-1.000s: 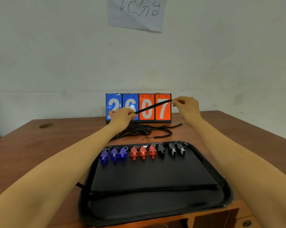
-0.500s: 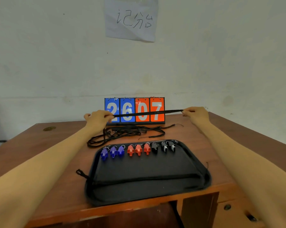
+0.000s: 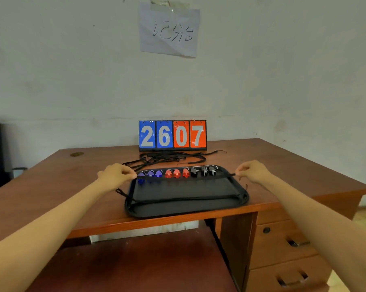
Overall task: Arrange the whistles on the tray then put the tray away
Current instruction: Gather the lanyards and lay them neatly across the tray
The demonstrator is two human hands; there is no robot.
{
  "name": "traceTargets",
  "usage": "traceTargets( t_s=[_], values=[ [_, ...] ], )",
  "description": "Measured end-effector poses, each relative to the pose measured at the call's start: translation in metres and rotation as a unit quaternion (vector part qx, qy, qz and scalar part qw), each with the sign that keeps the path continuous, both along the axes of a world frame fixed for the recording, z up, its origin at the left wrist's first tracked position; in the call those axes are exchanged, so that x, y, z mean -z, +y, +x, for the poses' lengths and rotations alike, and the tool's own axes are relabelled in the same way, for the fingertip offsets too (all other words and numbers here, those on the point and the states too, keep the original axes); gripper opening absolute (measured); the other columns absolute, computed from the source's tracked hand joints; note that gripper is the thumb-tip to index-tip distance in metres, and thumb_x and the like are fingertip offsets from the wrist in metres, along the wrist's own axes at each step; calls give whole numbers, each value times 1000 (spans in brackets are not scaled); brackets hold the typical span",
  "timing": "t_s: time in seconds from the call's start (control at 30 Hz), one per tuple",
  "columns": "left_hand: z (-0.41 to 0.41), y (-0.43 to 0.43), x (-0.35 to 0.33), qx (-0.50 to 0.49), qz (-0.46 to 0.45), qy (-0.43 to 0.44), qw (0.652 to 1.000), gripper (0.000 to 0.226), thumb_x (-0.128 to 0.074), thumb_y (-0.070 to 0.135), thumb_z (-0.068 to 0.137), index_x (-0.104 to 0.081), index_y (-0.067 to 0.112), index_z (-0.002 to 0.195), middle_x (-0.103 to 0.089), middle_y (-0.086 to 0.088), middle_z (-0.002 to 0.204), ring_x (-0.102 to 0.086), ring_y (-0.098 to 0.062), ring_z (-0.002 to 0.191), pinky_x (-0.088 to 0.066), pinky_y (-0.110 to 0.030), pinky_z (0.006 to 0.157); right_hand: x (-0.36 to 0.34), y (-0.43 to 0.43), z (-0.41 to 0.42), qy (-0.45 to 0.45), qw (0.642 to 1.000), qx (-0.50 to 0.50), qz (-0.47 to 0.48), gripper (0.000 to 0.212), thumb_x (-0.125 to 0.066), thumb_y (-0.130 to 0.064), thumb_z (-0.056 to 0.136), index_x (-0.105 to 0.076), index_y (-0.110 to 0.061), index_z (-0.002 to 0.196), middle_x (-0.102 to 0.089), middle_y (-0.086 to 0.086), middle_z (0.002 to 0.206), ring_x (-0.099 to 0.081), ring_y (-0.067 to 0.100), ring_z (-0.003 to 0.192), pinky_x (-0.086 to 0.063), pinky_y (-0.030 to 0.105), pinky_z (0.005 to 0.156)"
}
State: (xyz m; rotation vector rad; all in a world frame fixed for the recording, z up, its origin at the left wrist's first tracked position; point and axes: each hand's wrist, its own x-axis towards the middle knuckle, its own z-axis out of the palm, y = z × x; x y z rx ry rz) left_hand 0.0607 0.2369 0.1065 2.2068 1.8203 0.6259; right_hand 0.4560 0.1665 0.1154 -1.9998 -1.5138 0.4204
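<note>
In the middle of the frame, the left hand [image 3: 114,175] and right hand [image 3: 252,171] pinch the ends of a black cord [image 3: 224,175]. It is stretched across the blue, red and black whistles [image 3: 176,173] lined up along the upper edge of a black tray [image 3: 186,207] on a desk [image 3: 293,165]. Above them, a scoreboard [image 3: 172,134] reads 2607.

Our left forearm [image 3: 58,213], on the near left of the tray [image 3: 186,214], and our right forearm [image 3: 300,205], on its near right, are bare along their whole visible length. Our left hand [image 3: 114,175] and right hand [image 3: 254,172], beside the tray's far corners, are bare too; finer detail is blurred.
</note>
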Motion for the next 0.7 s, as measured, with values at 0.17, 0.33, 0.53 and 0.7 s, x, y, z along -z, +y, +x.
traceTargets(
  t_s=[0.17,0.33,0.53,0.7],
  values=[
    [-2,-18,12,-11,-12,31,999,14,-54,44,90,-65,38,97,-64,8,117,-53,-19,116,-34,-41,102,13,-15,-3,-88,995,-26,-48,11,-63,-21,88,-67,-26,78,-68,2,98,-62,23,104,-49,36,94],
    [3,-25,17,-26,-14,43,999,17,-55,42,90,-69,36,97,-67,7,113,-52,-19,114,-30,-42,101,22,-21,-6,-170,984,-2,-48,12,-58,-25,90,-64,-31,81,-67,4,107,-53,27,112,-45,47,98],
    [4,-29,21,-23,-20,95,995,14,-57,40,88,-71,36,92,-65,9,114,-49,-19,115,-20,-47,107,28,-16,-8,-228,972,-18,-58,15,-56,-24,92,-70,-24,95,-62,5,115,-40,30,124,-37,51,102],
    [4,-32,18,15,16,132,991,27,-49,48,90,-65,38,109,-52,10,134,-38,-17,131,-10,-52,110,24,-15,-8,-254,966,-25,-49,24,-51,-31,94,-67,-29,112,-53,4,132,-27,30,134,-27,53,105]
  ],
)
